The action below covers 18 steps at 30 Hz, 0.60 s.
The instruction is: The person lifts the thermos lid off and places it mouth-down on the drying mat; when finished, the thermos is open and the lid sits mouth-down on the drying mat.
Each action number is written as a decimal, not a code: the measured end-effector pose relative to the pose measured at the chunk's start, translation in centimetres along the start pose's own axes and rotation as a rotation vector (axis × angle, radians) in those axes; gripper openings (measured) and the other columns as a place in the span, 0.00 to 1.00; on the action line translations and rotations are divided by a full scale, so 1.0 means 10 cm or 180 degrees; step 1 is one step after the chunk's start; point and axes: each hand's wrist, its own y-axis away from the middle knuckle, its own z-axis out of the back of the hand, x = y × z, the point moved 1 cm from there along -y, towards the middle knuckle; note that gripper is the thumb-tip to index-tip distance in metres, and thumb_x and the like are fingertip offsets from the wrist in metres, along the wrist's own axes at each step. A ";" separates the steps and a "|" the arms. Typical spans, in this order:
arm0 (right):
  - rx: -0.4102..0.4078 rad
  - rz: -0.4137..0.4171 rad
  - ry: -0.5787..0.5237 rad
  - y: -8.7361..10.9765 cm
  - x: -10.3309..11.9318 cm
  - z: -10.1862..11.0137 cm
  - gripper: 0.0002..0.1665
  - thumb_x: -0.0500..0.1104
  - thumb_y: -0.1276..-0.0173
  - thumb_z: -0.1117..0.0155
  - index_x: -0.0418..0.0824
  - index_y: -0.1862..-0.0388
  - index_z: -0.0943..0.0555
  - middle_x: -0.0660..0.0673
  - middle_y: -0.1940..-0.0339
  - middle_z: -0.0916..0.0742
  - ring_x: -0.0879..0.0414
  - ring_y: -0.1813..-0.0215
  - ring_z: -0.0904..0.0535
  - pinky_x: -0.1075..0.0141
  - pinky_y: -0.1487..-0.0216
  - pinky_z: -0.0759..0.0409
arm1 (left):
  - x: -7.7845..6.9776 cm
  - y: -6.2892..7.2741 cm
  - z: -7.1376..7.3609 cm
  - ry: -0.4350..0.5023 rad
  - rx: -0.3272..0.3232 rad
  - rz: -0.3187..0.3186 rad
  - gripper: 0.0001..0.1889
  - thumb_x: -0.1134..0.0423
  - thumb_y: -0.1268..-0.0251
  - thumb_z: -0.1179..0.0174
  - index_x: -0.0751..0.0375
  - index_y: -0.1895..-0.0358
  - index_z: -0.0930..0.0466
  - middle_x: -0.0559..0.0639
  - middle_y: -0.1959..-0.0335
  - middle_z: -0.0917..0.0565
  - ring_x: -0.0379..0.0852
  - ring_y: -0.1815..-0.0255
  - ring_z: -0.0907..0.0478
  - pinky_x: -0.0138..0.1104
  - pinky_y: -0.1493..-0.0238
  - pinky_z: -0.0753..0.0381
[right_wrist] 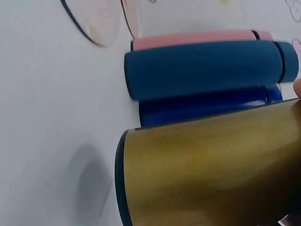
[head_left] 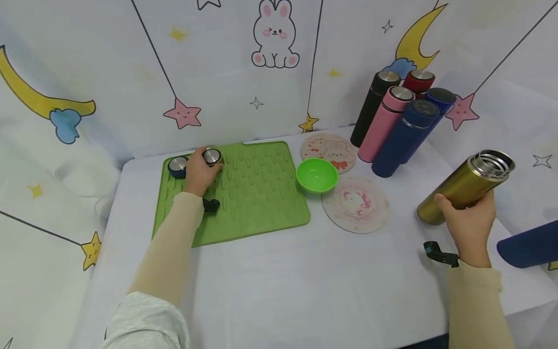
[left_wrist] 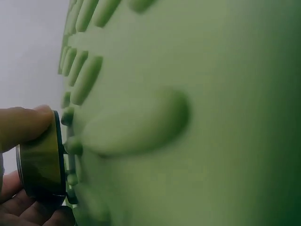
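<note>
My left hand point(head_left: 202, 173) grips a gold bottle lid point(head_left: 212, 156) with a steel top, low at the back left of the green drying mat point(head_left: 261, 194). In the left wrist view, thumb and fingers pinch the sides of the gold lid point(left_wrist: 42, 162), its rim at the mat's raised ridges. A dark blue lid point(head_left: 178, 166) sits on the mat just left of this hand. My right hand point(head_left: 472, 228) is wrapped around a gold thermos point(head_left: 451, 189), whose steel mouth is uncovered. In the right wrist view, a shadow lies beside the thermos base point(right_wrist: 121, 179).
Behind the right hand stand several capped thermoses: black point(head_left: 368, 109), pink point(head_left: 383, 126), blue point(head_left: 398, 143) and red point(head_left: 418, 80) among them. A green bowl point(head_left: 317, 175) stands by two round coasters point(head_left: 357, 203). Another blue thermos point(head_left: 529, 245) is at the right edge.
</note>
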 end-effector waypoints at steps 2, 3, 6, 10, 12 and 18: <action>-0.0045 -0.0065 -0.0043 -0.08 -0.02 0.01 0.46 0.38 0.36 0.29 0.59 0.22 0.36 0.64 0.36 0.26 0.66 0.33 0.29 0.64 0.23 0.30 | 0.03 0.03 0.03 -0.0005 0.0021 0.0038 0.38 0.60 0.28 0.34 0.71 0.22 0.40 0.72 0.27 0.29 0.68 0.27 0.30 0.58 0.26 0.27; -0.0085 -0.0085 -0.0064 -0.11 -0.04 0.02 0.46 0.38 0.36 0.30 0.59 0.22 0.37 0.64 0.36 0.26 0.66 0.33 0.29 0.65 0.23 0.31 | 0.04 0.04 0.04 -0.0010 0.0037 0.0049 0.38 0.60 0.28 0.35 0.71 0.22 0.41 0.72 0.27 0.29 0.68 0.26 0.30 0.58 0.26 0.27; -0.0234 -0.0098 -0.0199 -0.23 -0.09 0.04 0.46 0.37 0.37 0.30 0.58 0.23 0.36 0.63 0.36 0.25 0.66 0.33 0.29 0.67 0.24 0.32 | 0.05 0.05 0.06 -0.0032 0.0055 0.0059 0.38 0.60 0.27 0.36 0.72 0.21 0.42 0.73 0.27 0.30 0.69 0.26 0.31 0.58 0.26 0.28; -0.0390 -0.0167 -0.0390 -0.37 -0.19 0.11 0.45 0.35 0.38 0.31 0.57 0.24 0.35 0.62 0.36 0.24 0.65 0.33 0.28 0.67 0.24 0.32 | 0.06 0.06 0.08 -0.0057 0.0048 0.0083 0.38 0.61 0.27 0.37 0.72 0.21 0.43 0.74 0.27 0.31 0.70 0.26 0.32 0.59 0.26 0.29; -0.0415 -0.0249 -0.0445 -0.43 -0.23 0.16 0.45 0.36 0.37 0.32 0.58 0.24 0.36 0.62 0.35 0.25 0.65 0.32 0.29 0.67 0.22 0.34 | 0.06 0.06 0.08 -0.0056 0.0048 0.0096 0.38 0.62 0.27 0.37 0.72 0.21 0.43 0.74 0.26 0.31 0.70 0.26 0.32 0.59 0.26 0.29; -0.0617 -0.0344 -0.0750 -0.59 -0.34 0.34 0.46 0.33 0.39 0.33 0.56 0.25 0.36 0.60 0.36 0.25 0.65 0.34 0.30 0.67 0.23 0.36 | 0.02 0.04 0.05 -0.0056 0.0145 0.0119 0.39 0.61 0.26 0.38 0.72 0.20 0.46 0.75 0.26 0.33 0.71 0.25 0.33 0.61 0.26 0.29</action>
